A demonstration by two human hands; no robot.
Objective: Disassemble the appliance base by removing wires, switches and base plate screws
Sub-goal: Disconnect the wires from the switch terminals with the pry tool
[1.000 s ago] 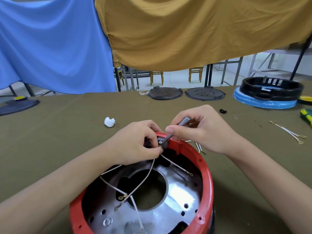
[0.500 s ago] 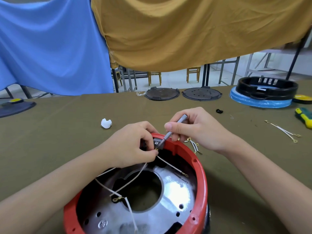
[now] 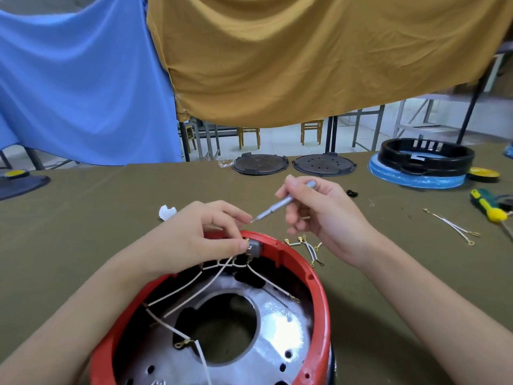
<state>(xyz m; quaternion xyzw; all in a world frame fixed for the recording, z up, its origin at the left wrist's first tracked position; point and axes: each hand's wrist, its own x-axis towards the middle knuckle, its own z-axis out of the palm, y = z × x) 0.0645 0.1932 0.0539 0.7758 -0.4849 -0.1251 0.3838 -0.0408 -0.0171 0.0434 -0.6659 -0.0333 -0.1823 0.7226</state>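
Olive table [image 3: 83, 223] under blue and mustard drapes — left hand [image 3: 200, 234] pinches switch [image 3: 254, 249], right hand [image 3: 327, 215] grips screwdriver [image 3: 277, 208].

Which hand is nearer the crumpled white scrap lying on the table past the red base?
Left. The left hand sits just right of the white scrap, nearly beside it. The right hand, gripping the small grey screwdriver, is farther right, beyond the left hand.

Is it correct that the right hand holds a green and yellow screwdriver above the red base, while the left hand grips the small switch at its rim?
Not quite. In the head view, the right hand holds a slim silver screwdriver. The green and yellow screwdriver lies on the table at the far right. The rest stands: the left hand grips the switch at the rim of the red base.
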